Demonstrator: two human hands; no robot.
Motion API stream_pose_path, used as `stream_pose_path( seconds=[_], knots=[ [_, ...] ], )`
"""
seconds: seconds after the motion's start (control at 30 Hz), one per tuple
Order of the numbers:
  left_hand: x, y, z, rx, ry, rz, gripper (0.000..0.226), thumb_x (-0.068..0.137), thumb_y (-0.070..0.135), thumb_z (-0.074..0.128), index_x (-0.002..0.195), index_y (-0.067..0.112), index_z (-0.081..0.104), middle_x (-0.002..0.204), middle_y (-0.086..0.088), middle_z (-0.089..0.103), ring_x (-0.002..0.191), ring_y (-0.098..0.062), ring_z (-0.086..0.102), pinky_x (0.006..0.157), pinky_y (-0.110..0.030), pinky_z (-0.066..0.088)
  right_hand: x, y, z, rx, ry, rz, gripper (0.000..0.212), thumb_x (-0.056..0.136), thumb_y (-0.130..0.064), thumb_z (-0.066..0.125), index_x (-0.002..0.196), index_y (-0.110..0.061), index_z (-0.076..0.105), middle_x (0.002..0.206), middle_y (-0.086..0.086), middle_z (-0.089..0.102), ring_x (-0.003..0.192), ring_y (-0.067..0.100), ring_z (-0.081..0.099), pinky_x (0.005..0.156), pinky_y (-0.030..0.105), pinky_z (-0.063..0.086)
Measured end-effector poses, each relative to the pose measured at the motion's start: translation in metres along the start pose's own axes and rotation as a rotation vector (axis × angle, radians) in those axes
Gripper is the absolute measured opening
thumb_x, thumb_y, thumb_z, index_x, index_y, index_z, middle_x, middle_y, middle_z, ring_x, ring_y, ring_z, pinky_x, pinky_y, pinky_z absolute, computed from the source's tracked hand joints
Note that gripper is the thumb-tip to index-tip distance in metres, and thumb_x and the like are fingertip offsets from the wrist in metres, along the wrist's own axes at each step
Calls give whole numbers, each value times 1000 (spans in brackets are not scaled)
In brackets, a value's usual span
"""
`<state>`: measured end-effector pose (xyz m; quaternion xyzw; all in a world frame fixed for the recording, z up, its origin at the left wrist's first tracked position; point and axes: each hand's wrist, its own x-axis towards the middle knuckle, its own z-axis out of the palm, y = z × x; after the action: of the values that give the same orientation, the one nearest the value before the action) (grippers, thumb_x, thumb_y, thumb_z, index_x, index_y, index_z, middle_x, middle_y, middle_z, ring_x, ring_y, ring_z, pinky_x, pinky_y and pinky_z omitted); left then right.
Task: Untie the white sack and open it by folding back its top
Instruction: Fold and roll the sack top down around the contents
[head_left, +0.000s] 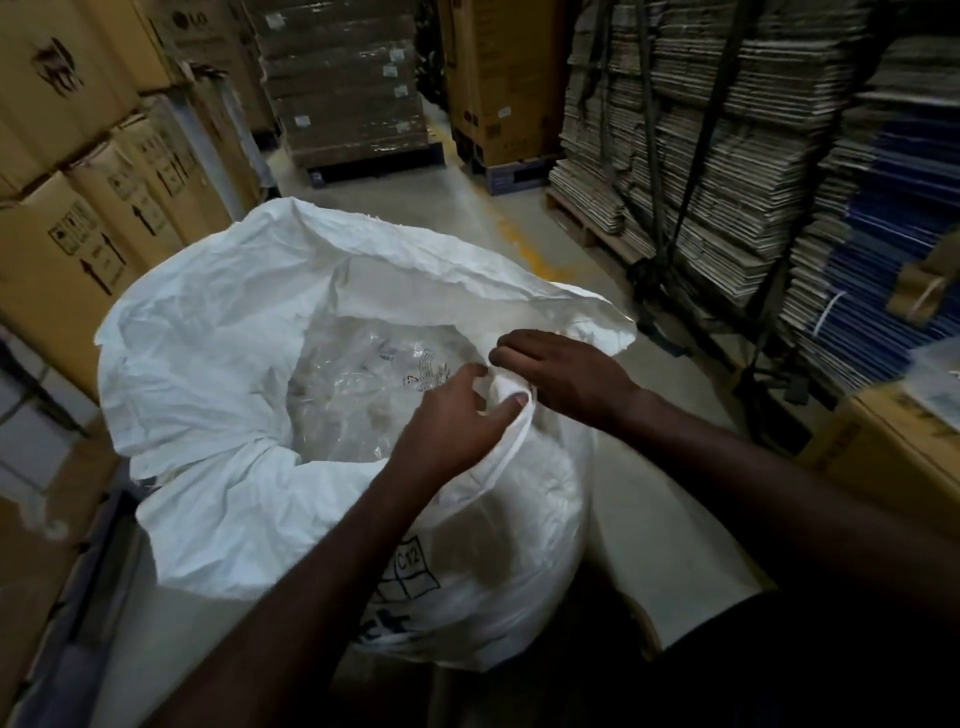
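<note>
A large white sack (218, 395) stands on the floor in front of me with its mouth wide open. Its top cloth is spread outward at the left and far sides. Clear plastic bags (358, 395) fill the inside. My left hand (452, 415) pinches the near right part of the rim, thumb over a rolled fold of white cloth. My right hand (561, 374) grips the same rim just to the right, fingers curled over its edge. Black print with "C12" (410, 566) shows on the sack's near side.
Stacked cardboard boxes (78, 218) line the left. A wrapped pallet of cartons (348, 88) and a tall box (498, 78) stand at the back. Strapped flat cardboard stacks (727, 156) fill the right. Grey concrete floor (467, 202) runs between them.
</note>
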<state>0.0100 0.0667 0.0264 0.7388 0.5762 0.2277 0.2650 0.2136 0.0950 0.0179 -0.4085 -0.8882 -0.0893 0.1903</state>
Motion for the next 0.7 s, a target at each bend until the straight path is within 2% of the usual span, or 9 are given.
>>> stream_pose_path(
  seconds=[0.1,0.2,0.27,0.33,0.4,0.47,0.53,0.6,0.7],
  knots=[
    [8,1,12,-48,-48,-46,56,88,39,78,139,24,64,119,1,77,114,-19,71,88,-28,49,-2,9,1,-33,-26,-32,34,96,-6,63,130,-11,64,127,10,63,115,30,58,106,34,42],
    [10,-1,20,-60,-7,-90,59,83,31,78,139,25,63,122,-1,75,114,-22,70,88,-29,49,-16,11,-5,-34,-14,142,55,81,-3,74,136,-10,64,147,17,54,137,36,50,124,45,30],
    [7,0,26,-51,69,-74,57,84,27,75,139,25,60,120,-3,74,112,-27,69,90,-34,52,-29,-2,-15,22,36,365,68,75,2,70,141,-11,60,157,17,47,146,35,43,122,49,36],
    [2,0,36,-36,174,-17,53,85,25,71,136,25,57,115,-4,75,107,-32,70,88,-38,54,-35,-23,-20,67,94,566,65,81,-4,66,144,-11,55,160,15,42,147,33,40,115,47,45],
    [-2,-2,47,-46,256,40,49,89,29,67,136,24,56,117,-5,76,108,-33,72,88,-41,57,-29,-47,-18,120,66,721,66,95,-18,62,156,-9,39,168,20,24,156,36,23,122,47,37],
    [-7,-1,57,-90,298,70,44,99,45,59,135,22,56,117,-4,76,107,-30,73,89,-43,58,-17,-61,-9,251,-7,899,77,105,-35,53,166,-8,14,173,22,-3,161,40,2,127,51,22],
    [-13,1,63,-143,303,97,51,101,58,45,133,20,57,114,-4,76,105,-30,73,87,-44,57,-3,-64,3,380,-18,1030,86,107,-45,49,167,-10,-1,172,22,-16,161,42,-5,129,53,17],
    [-17,-2,66,-167,302,139,44,105,50,49,133,18,59,114,-4,77,104,-29,72,85,-41,54,10,-64,11,488,24,1096,91,105,-46,53,167,-13,-5,171,24,-19,160,43,3,127,53,23],
    [-20,-14,67,-193,259,180,28,105,27,63,131,19,58,114,1,75,103,-24,71,78,-31,47,23,-62,14,629,127,1130,100,97,-29,65,167,-17,-5,171,25,-16,151,44,34,113,42,41]
  ],
)
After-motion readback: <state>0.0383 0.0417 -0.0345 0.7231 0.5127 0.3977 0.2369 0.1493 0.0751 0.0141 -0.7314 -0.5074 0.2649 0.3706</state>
